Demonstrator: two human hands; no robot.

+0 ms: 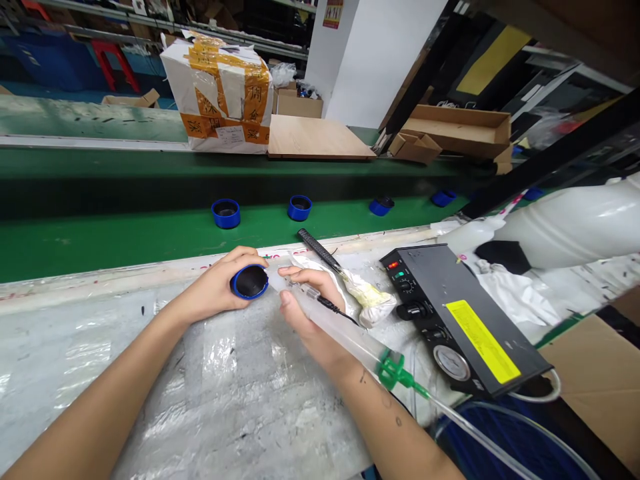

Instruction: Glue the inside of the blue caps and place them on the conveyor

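My left hand grips a round cup-like part with a blue rim and black inside, its opening tilted toward me. In my right hand is a translucent dispensing syringe with a green cap and a clear air hose. The syringe's front end points at the rim of the blue part; whether they touch I cannot tell. A thin black cable with a clear plug runs along the syringe under my right fingers.
A black dispenser box with a gauge stands right. Beyond my right hand lie a black-handled tool and a stained cloth. Several similar blue parts sit on the green belt. A white jug lies far right; a taped carton stands behind.
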